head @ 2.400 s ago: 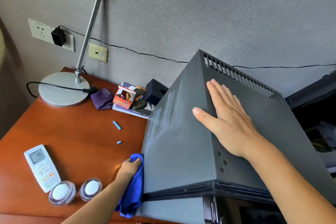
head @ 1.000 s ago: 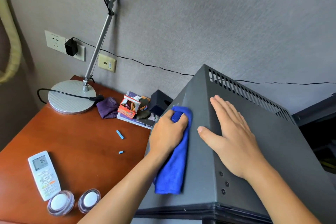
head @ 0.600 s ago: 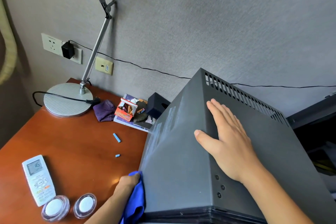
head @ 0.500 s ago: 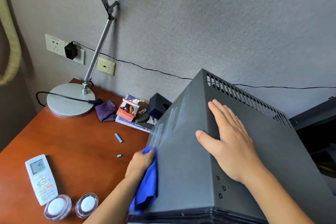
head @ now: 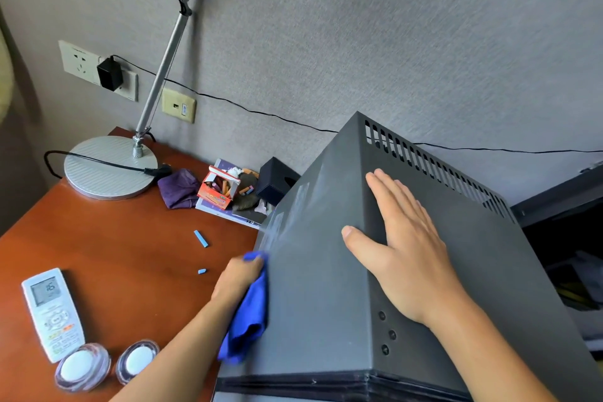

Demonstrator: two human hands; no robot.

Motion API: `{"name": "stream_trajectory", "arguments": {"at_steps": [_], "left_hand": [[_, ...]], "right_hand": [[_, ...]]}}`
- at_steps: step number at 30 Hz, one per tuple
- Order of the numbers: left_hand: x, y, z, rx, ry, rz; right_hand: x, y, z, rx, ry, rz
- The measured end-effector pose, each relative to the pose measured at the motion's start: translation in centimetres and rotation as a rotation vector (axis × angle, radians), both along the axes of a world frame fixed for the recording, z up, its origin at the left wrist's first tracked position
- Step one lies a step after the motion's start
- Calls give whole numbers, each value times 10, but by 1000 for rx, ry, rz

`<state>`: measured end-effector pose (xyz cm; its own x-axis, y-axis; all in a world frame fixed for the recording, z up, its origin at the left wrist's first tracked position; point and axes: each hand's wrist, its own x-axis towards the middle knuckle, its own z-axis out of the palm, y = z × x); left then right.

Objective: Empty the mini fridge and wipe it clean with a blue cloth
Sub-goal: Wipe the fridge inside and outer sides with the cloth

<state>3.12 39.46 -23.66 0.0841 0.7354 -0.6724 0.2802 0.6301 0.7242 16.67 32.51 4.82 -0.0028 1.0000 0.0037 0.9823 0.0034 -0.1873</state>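
Head view shows the mini fridge, a dark grey metal box, standing at the right end of the reddish wooden table with its vented back edge near the grey wall. Its door is out of sight below the bottom of the picture, so whether the inside is emptied or wiped cannot be told; by my judgement only the outer shell is being cleaned at this stage. Pale smears low on the left side panel suggest dust or damp not fully cleared there. On the top panel the right hand lies flat, fingers straight, thumb over the edge, steadying the box. Down the left side the left hand grips the blue cloth, pressing it against the panel while the loose end hangs down. The top looks fairly even in tone, yet the front, right side and interior are probably left to do. Small things sit clear of the work: a remote control, two round glass holders and bits of blue chalk.
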Motion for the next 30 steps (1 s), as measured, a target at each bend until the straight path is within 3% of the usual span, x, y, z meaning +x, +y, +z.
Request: {"name": "stream_trajectory", "arguments": {"at_steps": [3,6,9,15,18,21,27,30], "left_hand": [[-12,-46,-79,-246,50,-25],[-12,-49,-93,-291,96,-23],[-2,-13,-33,-118,55,10],[37,60,183,556,-2,164],[40,80,218,595,-93,169],[32,85,153,480,-75,111],[-3,-22,-84,-155,54,-15],[-9,-46,-124,-281,64,-49]], "right_hand": [[-1,0,1,-2,14,-4],[-1,0,0,3,18,-8],[0,0,0,6,20,-4],[0,1,-1,7,-6,0],[0,1,-1,9,-2,-6],[0,1,0,10,-7,-6],[-1,1,0,4,7,2],[-2,0,1,6,5,3]]}}
